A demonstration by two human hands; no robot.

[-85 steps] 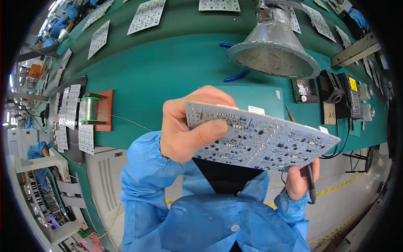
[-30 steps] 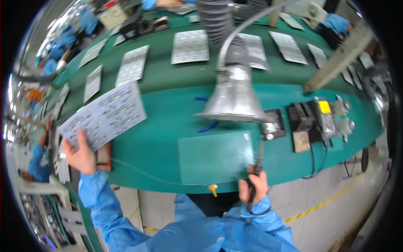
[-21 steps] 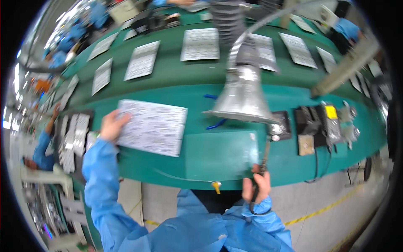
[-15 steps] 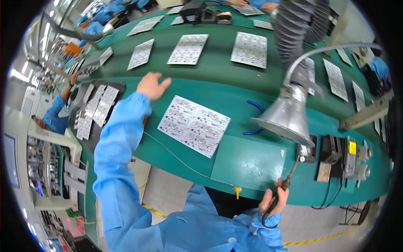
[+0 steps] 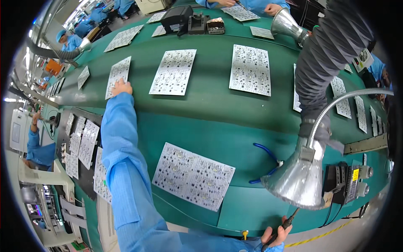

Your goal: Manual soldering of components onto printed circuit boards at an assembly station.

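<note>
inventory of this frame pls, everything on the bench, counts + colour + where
circuit board near the body: 1, white, front of the green bench
board under the left hand: 1, white, far left
other boards on the belt: many, white, far rows and right edge
stacked boards: several, white, left side tray
fume hood: 1, silver, on a grey hose at right
blue tubing: 1, beside the hood
dark equipment box: 1, black, far edge
co-workers: several, blue coats, far and left
left hand: blue sleeve, reaching onto the far-left board
right hand: grip on a soldering iron, bottom edge
</note>
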